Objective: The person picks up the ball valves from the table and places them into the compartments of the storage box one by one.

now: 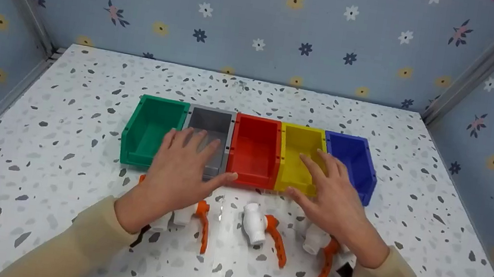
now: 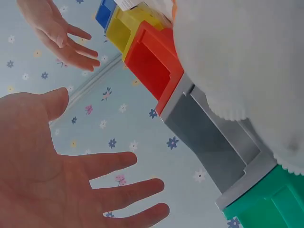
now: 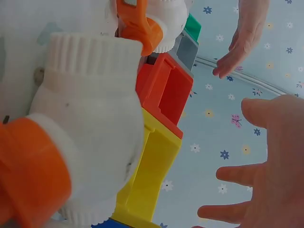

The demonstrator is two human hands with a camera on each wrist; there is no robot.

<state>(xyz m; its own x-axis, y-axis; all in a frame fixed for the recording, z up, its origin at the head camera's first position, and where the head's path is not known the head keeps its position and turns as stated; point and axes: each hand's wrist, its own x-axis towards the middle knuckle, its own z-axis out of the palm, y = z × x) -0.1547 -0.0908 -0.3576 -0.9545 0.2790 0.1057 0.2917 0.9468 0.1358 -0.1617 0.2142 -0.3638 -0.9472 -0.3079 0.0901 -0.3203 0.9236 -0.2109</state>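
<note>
My left hand point(image 1: 177, 172) is held above the table with fingers spread, over the front of the grey bin point(image 1: 210, 122). My right hand point(image 1: 337, 202), also spread and holding nothing, hovers over the front of the yellow bin point(image 1: 297, 184) and close to the blue bin point(image 1: 351, 155). Between the hands lies a white ball valve point(image 1: 254, 224) with an orange handle. Another white valve point(image 1: 184, 216) lies by the left wrist, and a third valve point(image 1: 316, 240) by the right one. More white parts with black pieces point(image 1: 345, 271) are partly hidden under the wrists.
A green bin point(image 1: 128, 141) stands at the left end of the row and a red bin point(image 1: 251, 179) in its middle. The bins stand side by side on a speckled white table point(image 1: 88, 97). Flower-patterned panels point(image 1: 243, 27) enclose the back and sides.
</note>
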